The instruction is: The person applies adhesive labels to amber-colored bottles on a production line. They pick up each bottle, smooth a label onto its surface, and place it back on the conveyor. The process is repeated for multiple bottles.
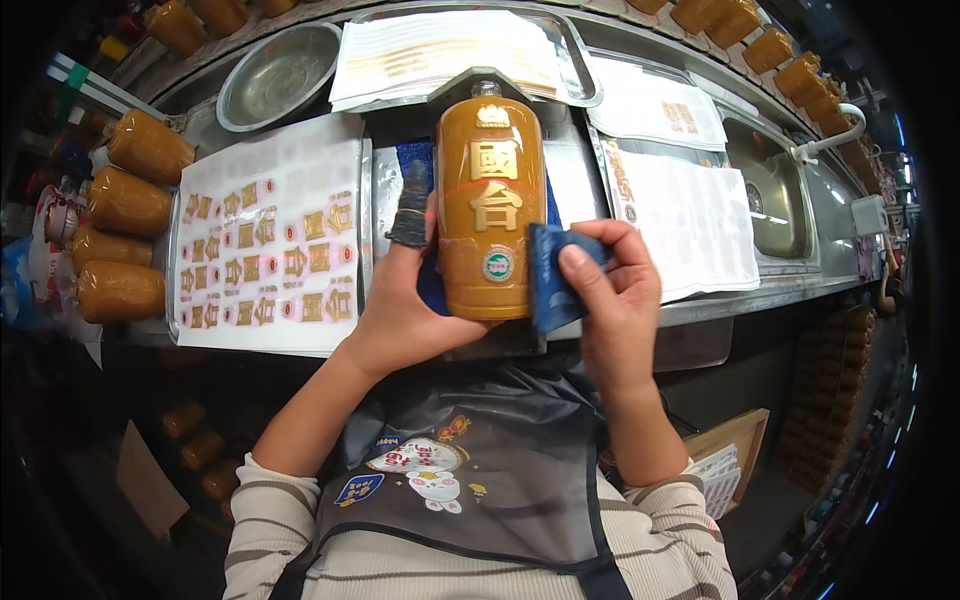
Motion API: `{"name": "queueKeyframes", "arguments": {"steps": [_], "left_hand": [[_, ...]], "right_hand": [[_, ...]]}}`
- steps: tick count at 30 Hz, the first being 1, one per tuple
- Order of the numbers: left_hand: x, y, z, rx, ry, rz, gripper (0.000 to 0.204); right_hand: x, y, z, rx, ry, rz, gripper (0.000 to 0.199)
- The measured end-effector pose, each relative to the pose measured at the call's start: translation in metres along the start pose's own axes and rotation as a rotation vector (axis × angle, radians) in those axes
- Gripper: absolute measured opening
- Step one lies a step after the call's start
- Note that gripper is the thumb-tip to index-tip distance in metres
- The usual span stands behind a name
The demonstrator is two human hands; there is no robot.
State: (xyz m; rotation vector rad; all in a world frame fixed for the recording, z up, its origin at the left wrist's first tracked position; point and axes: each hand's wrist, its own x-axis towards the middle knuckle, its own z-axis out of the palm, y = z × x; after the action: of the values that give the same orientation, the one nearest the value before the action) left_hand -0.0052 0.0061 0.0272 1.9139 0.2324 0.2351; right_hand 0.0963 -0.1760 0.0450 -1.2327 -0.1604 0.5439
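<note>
An amber-brown bottle [488, 150] with raised gold characters and a small green-and-white round emblem lies in front of me, its neck pointing away. My left hand [405, 285] is wrapped round its left side and base, with dark tape or a finger cover on one finger. In my right hand [618, 290] a flat, flexible blue piece [557, 278] is pinched between thumb and fingers. That piece touches or nearly touches the bottle's lower right side. A dark blue cloth [557, 205] shows on both sides of the bottle, under it.
Sheets of gold decals [265, 255] lie on the left, more paper sheets [685, 225] on the right. Behind stand a metal bowl [280, 75] and a paper stack [445, 60] on a tray. A sink [780, 195] with a faucet [838, 135] is at right. Several brown bottles [130, 200] line the left.
</note>
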Motion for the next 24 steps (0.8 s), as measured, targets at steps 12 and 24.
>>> {"name": "queueKeyframes", "arguments": {"steps": [12,24], "left_hand": [[-0.001,0.012,-0.008,-0.303,0.055,-0.008,0.11],[-0.007,0.017,0.02,-0.179,0.271,-0.017,0.086]], "right_hand": [[-0.019,0.023,-0.008,-0.383,-0.107,0.07,0.018],[-0.021,0.018,-0.006,-0.469,0.138,-0.318,0.032]]}}
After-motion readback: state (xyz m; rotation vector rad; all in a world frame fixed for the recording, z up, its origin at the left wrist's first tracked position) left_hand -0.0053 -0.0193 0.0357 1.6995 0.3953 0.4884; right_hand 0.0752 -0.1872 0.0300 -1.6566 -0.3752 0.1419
